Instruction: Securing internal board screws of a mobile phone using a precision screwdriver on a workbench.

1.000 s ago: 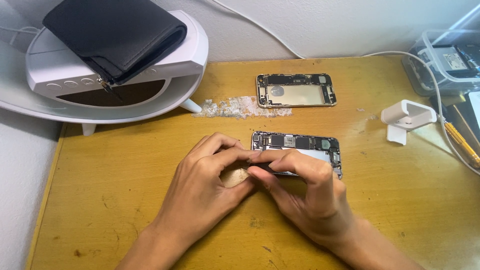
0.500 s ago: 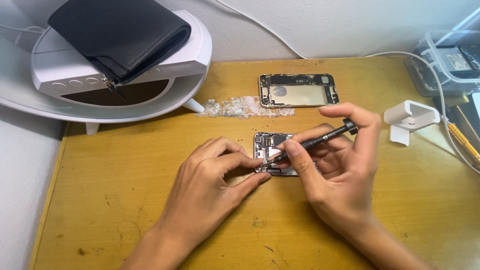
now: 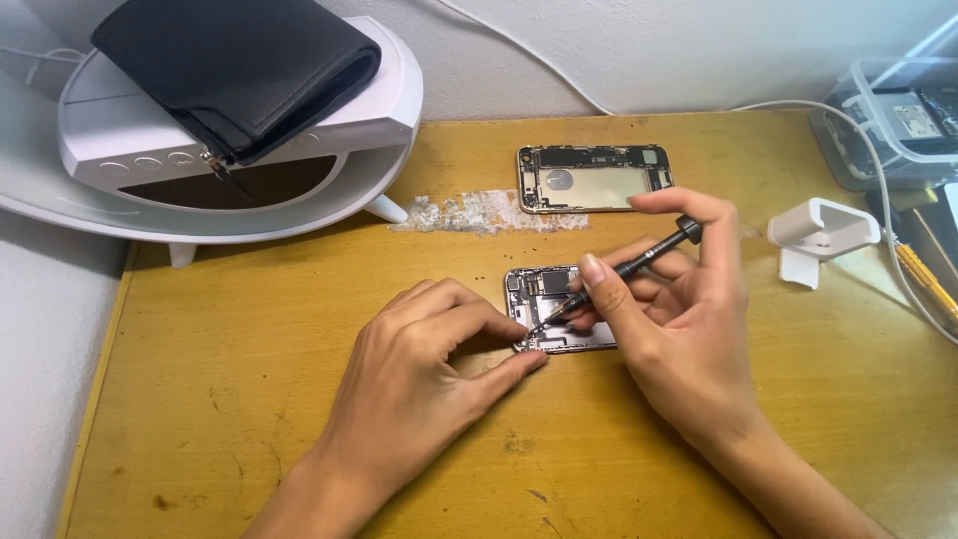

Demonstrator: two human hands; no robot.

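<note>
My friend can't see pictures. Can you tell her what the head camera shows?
A right hand holds a thin black screwdriver, tip down in an opened phone that the left hand steadies on a wooden desk. Behind lie a second phone shell, a patch of pale crumbs and a black wallet on a white stand.

A black wallet lies on a white round stand. An empty phone shell sits beside silvery crumbs. A small white holder stands on the wooden table.
</note>
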